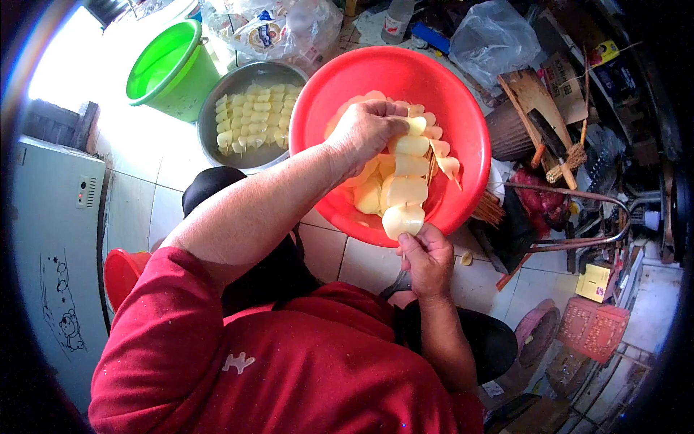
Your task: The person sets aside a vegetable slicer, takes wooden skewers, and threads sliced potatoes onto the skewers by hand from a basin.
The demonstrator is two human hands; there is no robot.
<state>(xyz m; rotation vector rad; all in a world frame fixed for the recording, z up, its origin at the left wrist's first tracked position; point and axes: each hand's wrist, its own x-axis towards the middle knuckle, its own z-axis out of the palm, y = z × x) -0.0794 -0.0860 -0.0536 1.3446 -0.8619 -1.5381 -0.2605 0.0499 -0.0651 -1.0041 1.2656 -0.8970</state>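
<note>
A skewer of pale yellow slices, looking like potato [408, 189], stretches over the large red basin [473, 155]. At its far end, my left hand [367, 134] is closed with fingers pinching the uppermost slices. My right hand [428, 260] grips the near end, thumb and fingers pressed just below the lowest slice; the stick inside that grip is mostly hidden. More loose slices [367, 194] and threaded skewers [444, 160] lie in the basin beneath, along with several bare thin sticks.
Left of the red basin stands a metal bowl [210, 134] with rows of skewered slices. Behind it is a green bucket [155, 69]. Clear plastic bags [271, 29] lie at the back. A knife [548, 134] and wooden boards clutter the right. A white cabinet [54, 246] stands at left.
</note>
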